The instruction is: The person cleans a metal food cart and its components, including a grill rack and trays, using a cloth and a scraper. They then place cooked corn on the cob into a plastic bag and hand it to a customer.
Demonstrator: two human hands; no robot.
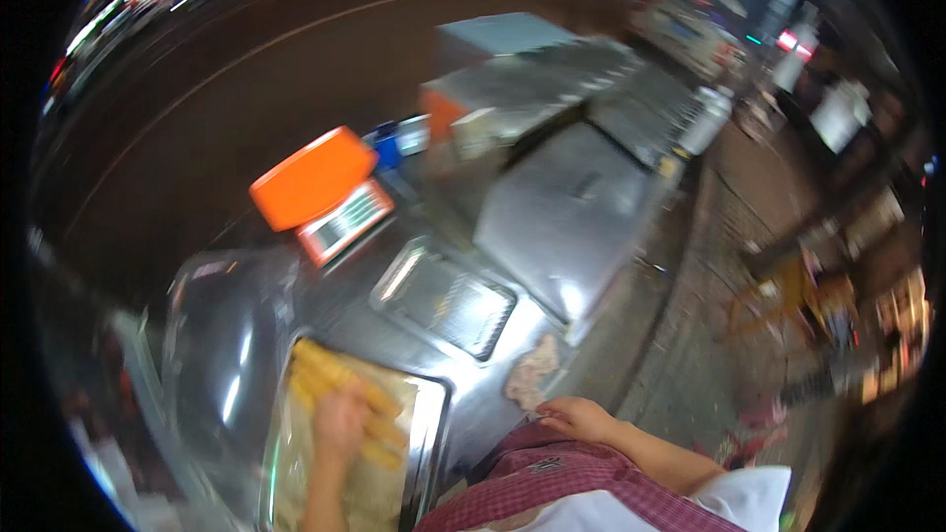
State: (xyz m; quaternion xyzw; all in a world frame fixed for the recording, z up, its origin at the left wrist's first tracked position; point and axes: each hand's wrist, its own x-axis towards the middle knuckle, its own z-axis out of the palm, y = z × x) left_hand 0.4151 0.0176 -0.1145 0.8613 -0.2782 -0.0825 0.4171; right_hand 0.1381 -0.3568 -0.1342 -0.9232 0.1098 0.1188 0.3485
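Note:
My left hand [341, 417], blurred, is over a metal tray [432, 391] at the lower left. Under and around its fingers lie several long yellow food pieces [384, 451], bunched at the tray's far side. Whether the fingers grip a piece cannot be told. The tray's floor looks pale and wet or lined. My right hand [580, 417] is by the table's near edge, in front of the checked apron [547, 465]. Its curled fingertips meet the lower end of a crumpled pale cloth [532, 373]; whether they hold it is unclear.
A clear plastic cover [222, 355] stands left of the tray. Ahead on the steel table [340, 310] are a smaller metal tray [443, 303] and an orange weighing scale [344, 222]. Metal lidded units [569, 199] extend to the right. A dark road [244, 66] runs behind.

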